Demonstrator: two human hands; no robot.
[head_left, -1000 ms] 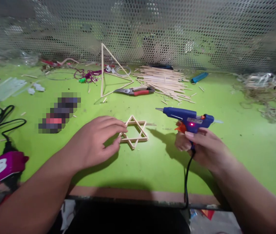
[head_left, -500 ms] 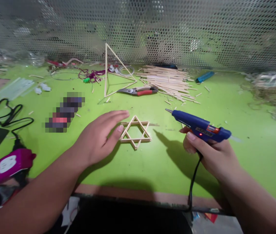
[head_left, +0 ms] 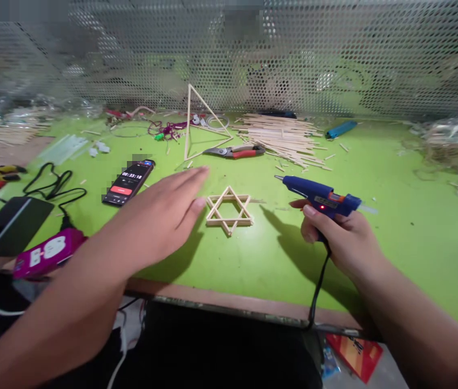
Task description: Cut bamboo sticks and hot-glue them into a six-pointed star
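Note:
A six-pointed star of thin wooden sticks [head_left: 229,220] lies on the green tabletop [head_left: 229,265] between my hands. My left hand [head_left: 168,208] hovers beside its left edge, thumb and fingers apart, with nothing held. On the other side, my right hand [head_left: 334,229] is wrapped round the handle of a blue glue gun [head_left: 318,195]. The gun's metal nozzle points left, a red light glows on its side and a clear glue stick pokes out of its back. Its black cord hangs down over the table's front edge.
Behind the star lie red-handled pliers [head_left: 239,152], a stick triangle [head_left: 189,121] and a heap of wooden sticks [head_left: 281,135]. A phone [head_left: 128,182] lies past my left forearm, near a magenta power strip [head_left: 48,253]. A perforated metal screen [head_left: 294,59] closes the back.
The view has shifted, bringing more of the left side into sight. My left hand has lifted slightly away from the star. The glue gun stays in my right hand.

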